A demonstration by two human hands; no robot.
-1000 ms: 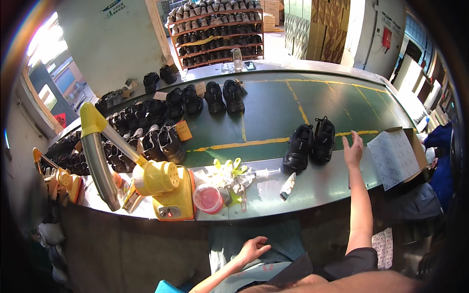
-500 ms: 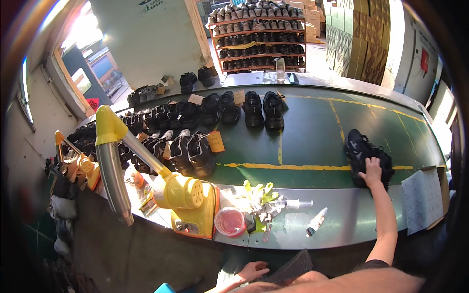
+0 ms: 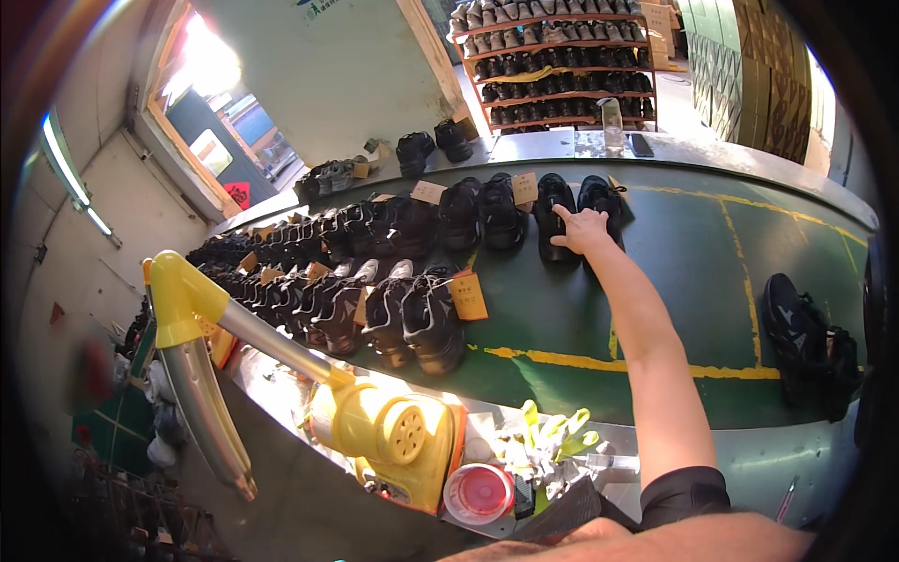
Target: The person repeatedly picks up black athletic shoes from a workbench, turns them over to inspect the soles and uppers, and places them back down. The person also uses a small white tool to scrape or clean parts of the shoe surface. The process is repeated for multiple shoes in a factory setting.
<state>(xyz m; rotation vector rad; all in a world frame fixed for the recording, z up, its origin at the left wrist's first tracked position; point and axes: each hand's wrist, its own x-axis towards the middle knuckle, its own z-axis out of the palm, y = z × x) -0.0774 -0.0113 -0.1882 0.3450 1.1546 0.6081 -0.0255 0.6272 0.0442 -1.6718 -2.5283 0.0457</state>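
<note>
Fingers (image 3: 569,215) of the bare right hand (image 3: 584,231) are standing spread, the thumb pointing apart from the forefinger and the back of the hand facing up, over a pair of black laced sneakers (image 3: 549,227); whether the fingertips are touching the uppers, I am unable to tell. This pair is lying beyond and to the right of a yellow bench machine with a bent silver metal tube (image 3: 365,412), on a green tabletop marked with yellow lines (image 3: 684,262). How the fingers of the left hand are standing, I am unable to tell. Beyond the machine, rows of black shoes with paper tags (image 3: 356,225) are stretching toward the left, and an orange-yellow paper tag (image 3: 468,296) is showing beside the nearest pair. Far to the machine's right, another pair of black sneakers (image 3: 794,323) is sitting. Just right of the machine, a round clear tub with red contents (image 3: 478,494) is standing, a crumpled white and yellow-green heap (image 3: 554,448) lying near it. Well beyond the machine, an orange-red rack (image 3: 651,70) is holding shoes
</note>
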